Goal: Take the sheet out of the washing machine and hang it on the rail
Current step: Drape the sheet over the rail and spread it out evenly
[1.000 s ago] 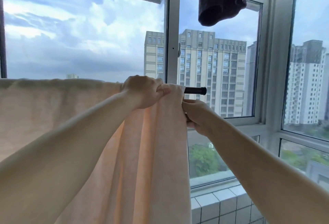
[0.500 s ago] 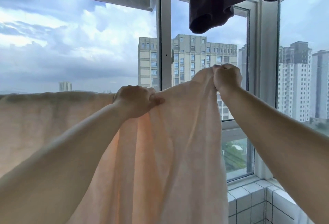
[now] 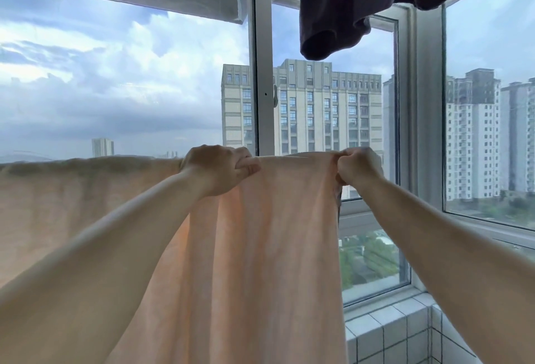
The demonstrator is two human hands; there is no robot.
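Half a second earlier the right hand (image 3: 359, 168) had held the sheet's end well above the rail line; now it had come down level with the left hand (image 3: 220, 168), and the cloth between them ran flat and taut.

Going left to right: the sheet (image 3: 260, 248) lay draped along its top edge from the far left, peach-coloured, soft, faintly streaked, hanging in long loose folds below the arms. The left hand was closed over the top edge, thumb pressing cloth against the fingers. The right hand pinched the end corner in a tight fist. The rail itself was hidden under the fabric – probably just beneath both hands, though that could not be seen.

The risk sat at the right end: if the corner overshot the rail's tip, it would slide off and drag the rest down. Uneven pull could also bunch the cloth – slowing drying. A dark garment (image 3: 376, 2) hung overhead, clear of the sheet.
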